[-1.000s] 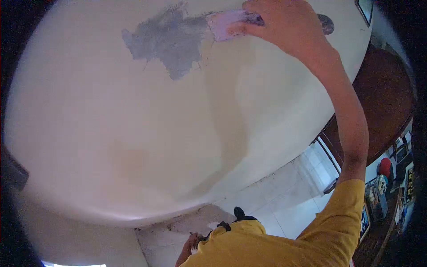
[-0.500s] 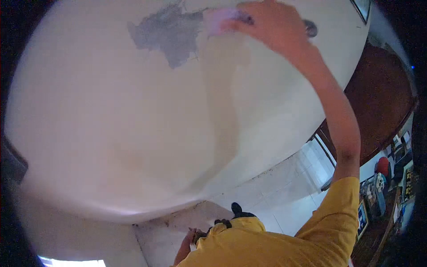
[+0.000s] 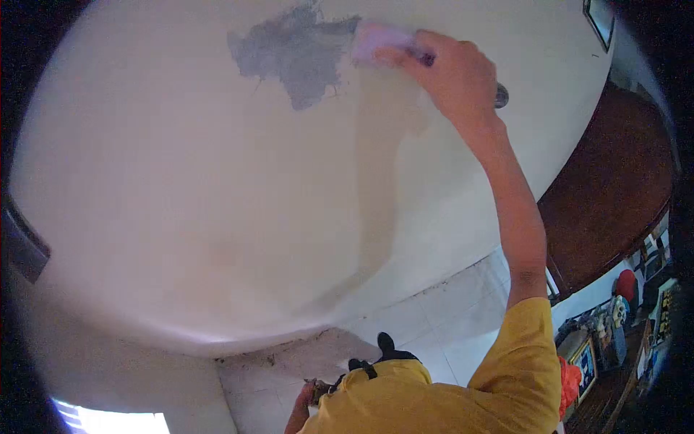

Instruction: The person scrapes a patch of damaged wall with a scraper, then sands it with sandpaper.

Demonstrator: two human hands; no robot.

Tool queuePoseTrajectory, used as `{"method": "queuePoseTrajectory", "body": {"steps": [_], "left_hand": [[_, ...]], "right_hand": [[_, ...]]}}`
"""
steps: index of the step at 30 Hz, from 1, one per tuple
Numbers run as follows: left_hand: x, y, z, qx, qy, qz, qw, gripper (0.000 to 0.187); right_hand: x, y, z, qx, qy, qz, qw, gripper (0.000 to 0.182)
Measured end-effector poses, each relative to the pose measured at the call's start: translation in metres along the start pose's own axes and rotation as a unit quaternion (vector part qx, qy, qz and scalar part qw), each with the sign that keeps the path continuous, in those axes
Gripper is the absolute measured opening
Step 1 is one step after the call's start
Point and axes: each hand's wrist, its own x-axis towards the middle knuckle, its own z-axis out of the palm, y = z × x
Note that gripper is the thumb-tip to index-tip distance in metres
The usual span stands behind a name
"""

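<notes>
The right hand (image 3: 457, 76) grips the scraper (image 3: 369, 45), blade jutting left beside the grey patch (image 3: 296, 54); the left hand (image 3: 314, 392), I cannot tell.

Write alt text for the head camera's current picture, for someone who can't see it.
A person's right hand holds a flat-bladed tool at a pale wall, beside the right edge of a gray patch. The left hand is low by the yellow shirt; whether it holds anything is unclear.

scraper (image 3: 372, 42): 1 | grey patch (image 3: 295, 56): 1 | yellow shirt (image 3: 434, 401): 1
</notes>
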Motion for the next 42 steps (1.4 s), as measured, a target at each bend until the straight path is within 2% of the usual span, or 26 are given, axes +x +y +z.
{"method": "queuePoseTrajectory", "body": {"steps": [4, 7, 13, 16, 19, 22, 25, 28, 34, 37, 42], "left_hand": [[0.001, 0.001, 0.001, -0.003, 0.002, 0.001, 1.0, 0.046], [0.001, 0.003, -0.001, -0.001, 0.005, 0.002, 1.0, 0.046], [0.002, 0.007, -0.005, -0.001, 0.008, 0.006, 1.0, 0.046], [0.002, 0.008, -0.006, -0.001, 0.008, 0.004, 1.0, 0.046], [0.002, 0.008, -0.008, 0.001, 0.009, 0.007, 1.0, 0.046], [0.001, 0.007, -0.01, -0.001, 0.011, 0.008, 1.0, 0.045], [0.002, 0.005, -0.012, -0.006, 0.011, 0.01, 1.0, 0.045], [0.0, 0.001, -0.013, -0.005, 0.013, 0.009, 1.0, 0.045], [-0.003, 0.005, -0.016, -0.004, 0.018, 0.01, 1.0, 0.045], [-0.005, 0.006, -0.016, -0.005, 0.02, 0.009, 1.0, 0.045], [-0.009, 0.009, -0.01, -0.014, 0.026, 0.004, 1.0, 0.045]], "right_hand": [[-0.017, -0.009, 0.009, -0.015, -0.011, 0.004, 1.0, 0.056], [-0.01, 0.0, 0.002, 0.027, 0.017, 0.057, 0.998, 0.058], [-0.019, -0.001, 0.006, 0.037, 0.007, 0.058, 0.998, 0.056], [-0.025, -0.007, 0.016, 0.027, 0.005, 0.104, 0.994, 0.055], [-0.037, -0.018, 0.019, 0.047, -0.022, 0.039, 0.998, 0.055], [-0.031, -0.012, 0.016, 0.08, 0.045, 0.088, 0.992, 0.056], [-0.038, -0.017, 0.02, 0.013, 0.019, 0.073, 0.997, 0.055], [-0.026, -0.004, 0.009, 0.052, 0.066, 0.078, 0.993, 0.055], [-0.036, -0.012, 0.02, 0.043, 0.003, 0.065, 0.997, 0.054], [-0.036, -0.01, 0.023, 0.048, 0.044, 0.092, 0.994, 0.054], [-0.023, 0.0, 0.027, 0.045, 0.057, 0.076, 0.994, 0.053]]}}
